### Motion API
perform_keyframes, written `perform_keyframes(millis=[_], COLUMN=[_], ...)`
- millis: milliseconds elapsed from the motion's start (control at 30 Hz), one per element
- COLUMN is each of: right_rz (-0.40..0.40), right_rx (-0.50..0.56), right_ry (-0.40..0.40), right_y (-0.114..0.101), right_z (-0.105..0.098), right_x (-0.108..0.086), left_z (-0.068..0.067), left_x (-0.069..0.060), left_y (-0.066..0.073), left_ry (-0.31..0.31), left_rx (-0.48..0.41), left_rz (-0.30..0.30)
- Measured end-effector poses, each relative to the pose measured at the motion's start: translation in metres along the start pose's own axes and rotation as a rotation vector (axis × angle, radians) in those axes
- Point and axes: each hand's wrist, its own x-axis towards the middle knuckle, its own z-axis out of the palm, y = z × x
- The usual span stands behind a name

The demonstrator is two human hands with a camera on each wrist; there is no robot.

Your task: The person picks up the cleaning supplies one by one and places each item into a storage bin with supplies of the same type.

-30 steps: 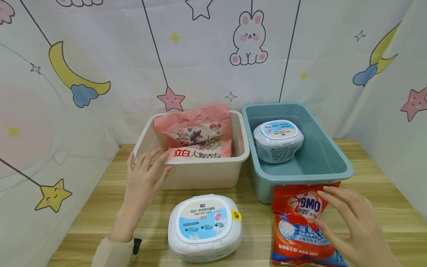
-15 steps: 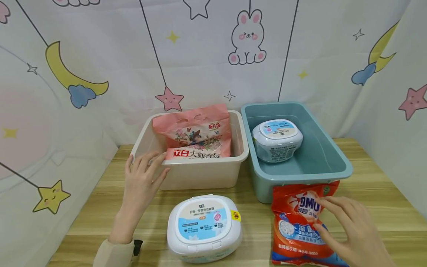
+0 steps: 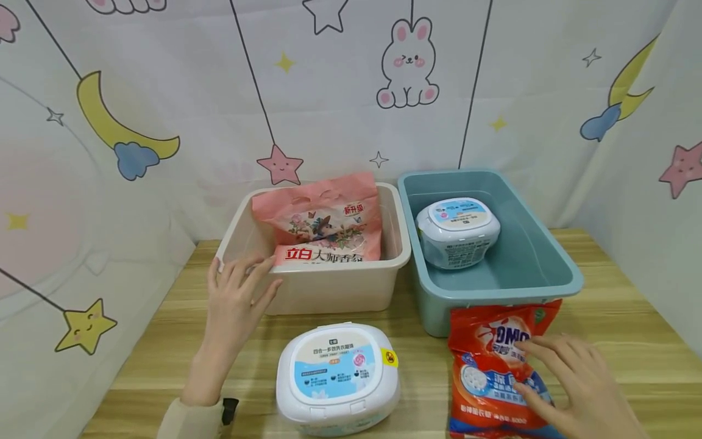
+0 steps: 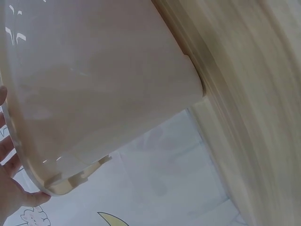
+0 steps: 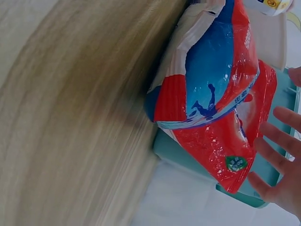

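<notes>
My left hand (image 3: pixel 233 305) rests with relaxed fingers on the front left rim of a cream plastic bin (image 3: pixel 329 289). In the left wrist view, its fingers and thumb (image 4: pixel 35 198) touch that rim. Inside the bin leans a pink bag of laundry powder (image 3: pixel 323 219). My right hand (image 3: pixel 578 381), fingers spread, hovers at the right side of a red and blue OMO detergent bag (image 3: pixel 488 390). The right wrist view shows the fingers (image 5: pixel 277 139) beside the bag's red upper end. Whether they touch it, I cannot tell.
Right of the cream bin stands a blue-green bin (image 3: pixel 526 268) holding a white tub of laundry capsules (image 3: pixel 457 238). A matching white tub (image 3: pixel 337 378) sits in front, between my hands. Wooden tabletop (image 3: pixel 164 353) lies under everything, with a printed curtain (image 3: pixel 329 91) behind.
My right hand has drawn a little nearer to me along the detergent bag, its fingers lower on the print. The left hand stays on the rim.
</notes>
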Motion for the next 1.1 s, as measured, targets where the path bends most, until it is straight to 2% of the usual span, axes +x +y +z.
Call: perform_keyframes(millis=[167, 333, 600, 767, 933, 1100], right_rz=[0.036, 0.103, 0.174, 0.222, 0.228, 0.218], right_rx=[-0.040, -0.053, -0.050, -0.080, -0.085, -0.061], right_ry=[-0.087, -0.215, -0.361, -0.455, -0.505, -0.598], right_y=[0.002, 0.004, 0.001, -0.001, 0.000, 0.006], right_z=[0.003, 0.004, 0.006, 0.005, 0.007, 0.013], right_x=[-0.003, -0.005, -0.004, -0.006, -0.009, -0.012], left_z=[0.001, 0.000, 0.000, 0.000, 0.001, 0.001], left_x=[0.000, -0.002, -0.001, -0.001, -0.001, -0.002], left_y=[0.002, 0.005, 0.004, 0.004, 0.005, 0.004], left_ry=[0.005, 0.009, 0.022, -0.002, 0.003, -0.001], left_rx=[-0.026, -0.073, -0.070, -0.054, -0.047, -0.040], left_rz=[-0.012, -0.022, -0.017, -0.023, -0.022, -0.025])
